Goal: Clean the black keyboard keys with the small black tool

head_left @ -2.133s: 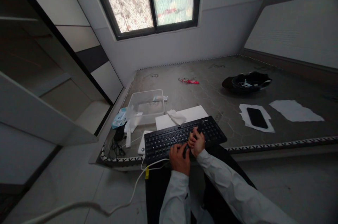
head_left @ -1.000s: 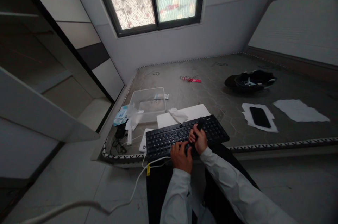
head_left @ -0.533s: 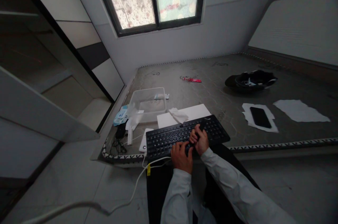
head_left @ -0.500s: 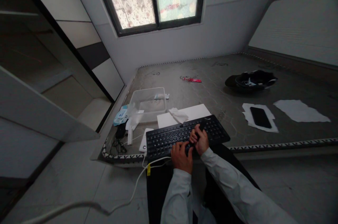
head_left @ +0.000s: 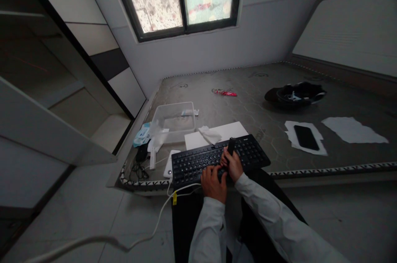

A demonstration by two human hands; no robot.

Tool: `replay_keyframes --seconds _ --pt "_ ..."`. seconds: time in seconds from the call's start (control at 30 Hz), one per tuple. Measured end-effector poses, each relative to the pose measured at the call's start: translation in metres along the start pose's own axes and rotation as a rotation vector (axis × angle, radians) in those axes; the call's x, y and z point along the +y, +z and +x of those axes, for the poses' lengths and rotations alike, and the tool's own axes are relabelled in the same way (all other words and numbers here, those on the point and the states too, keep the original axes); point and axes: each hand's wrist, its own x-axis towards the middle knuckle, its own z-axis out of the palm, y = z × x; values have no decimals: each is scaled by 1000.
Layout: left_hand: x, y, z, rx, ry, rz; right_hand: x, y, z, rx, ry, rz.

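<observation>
A black keyboard [head_left: 198,160] lies at the near edge of a grey mattress-like surface [head_left: 266,118]. My left hand [head_left: 212,183] rests on the keyboard's near edge, fingers curled down on the keys. My right hand [head_left: 232,165] is closed around a small black stick-like tool [head_left: 231,146], which points up and away over the keys. Both arms wear white sleeves. What the tool's lower end touches is hidden by my fingers.
Behind the keyboard lie a white sheet [head_left: 217,135] with a crumpled tissue [head_left: 209,134], a clear plastic tub [head_left: 175,120], and a wipes packet [head_left: 141,136]. A phone [head_left: 304,137] on paper, a black helmet [head_left: 294,95], a red wrapper [head_left: 227,93] and a white cable [head_left: 155,225] are nearby.
My right hand has tilted the black tool upright, so its tip now stands above the keys. The left hand has stayed on the keyboard's near edge.
</observation>
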Motion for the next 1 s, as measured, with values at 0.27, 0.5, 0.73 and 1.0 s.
replay_keyframes --seconds 0.27,0.5,0.73,1.0 --pt "-2 1 -1 3 27 26 4 7 0 41 -7 -97" --pt "-2 2 -1 19 48 59 0 9 -2 60 -80 -188" --pt "-3 1 -2 -53 33 93 6 10 -4 -6 -65 -175" --pt "-5 4 -3 -47 44 124 13 10 -9 -7 -118 -152"
